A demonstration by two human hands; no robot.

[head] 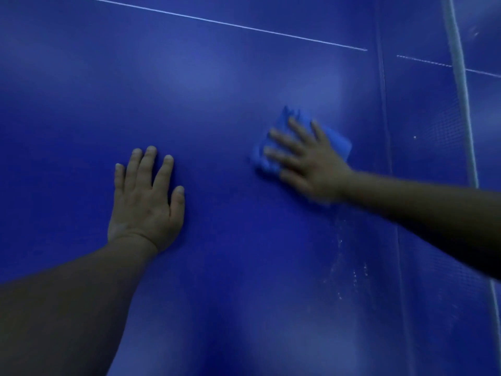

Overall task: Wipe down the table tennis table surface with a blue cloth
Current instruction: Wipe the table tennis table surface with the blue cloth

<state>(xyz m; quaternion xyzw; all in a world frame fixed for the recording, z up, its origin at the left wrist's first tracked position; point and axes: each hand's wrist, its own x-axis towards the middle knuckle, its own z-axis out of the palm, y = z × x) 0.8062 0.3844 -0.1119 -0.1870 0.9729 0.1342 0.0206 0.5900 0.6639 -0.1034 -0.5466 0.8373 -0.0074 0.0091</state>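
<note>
Left hand (pixel 145 202) flat on table (pixel 217 77); right hand (pixel 309 161) atop cloth (pixel 336 142), net (pixel 461 77) rightward.

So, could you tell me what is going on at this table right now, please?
A person is wiping a blue table tennis table by hand. The right hand presses a blue cloth flat against the surface with spread fingers; it looks blurred, so it is probably mid-stroke. The left hand rests flat on the bare table, fingers straight, apparently as a brace. Pale specks show on the surface nearer the person than the cloth, so that patch seems not yet clean.
</note>
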